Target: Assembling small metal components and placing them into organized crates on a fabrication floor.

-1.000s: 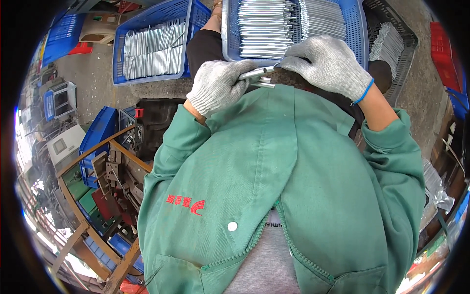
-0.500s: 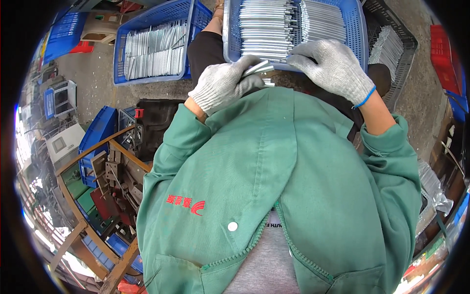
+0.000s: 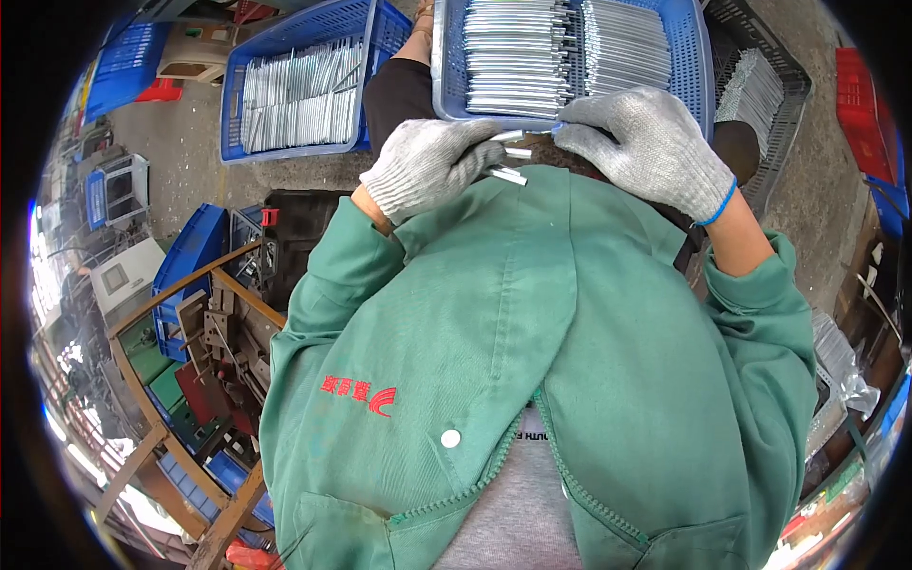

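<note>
My gloved left hand point(image 3: 432, 161) is closed around several short silver metal rods point(image 3: 518, 153), whose ends stick out to the right between thumb and fingers. Just right of them my gloved right hand point(image 3: 651, 147) has thumb and fingertips pinched together at the near rim of the blue basket point(image 3: 532, 123). Whatever its fingertips hold, if anything, is too small to make out. In that basket lie two stacks of metal rods, a left stack point(image 3: 518, 57) and a right stack point(image 3: 627, 47), laid side by side. A blue band edges the right glove's cuff.
Another blue basket point(image 3: 356, 133) of rods stands to the left, a dark crate point(image 3: 793, 104) with rods to the right. A person's arm point(image 3: 415, 47) shows between the two blue baskets. Red bins point(image 3: 860, 114) stand far right; a wooden frame point(image 3: 180, 294) stands at left.
The rods in my left hand have fanned apart, with one end now tilting down toward my jacket. My right hand has shifted slightly down, its fingertips closer together.
</note>
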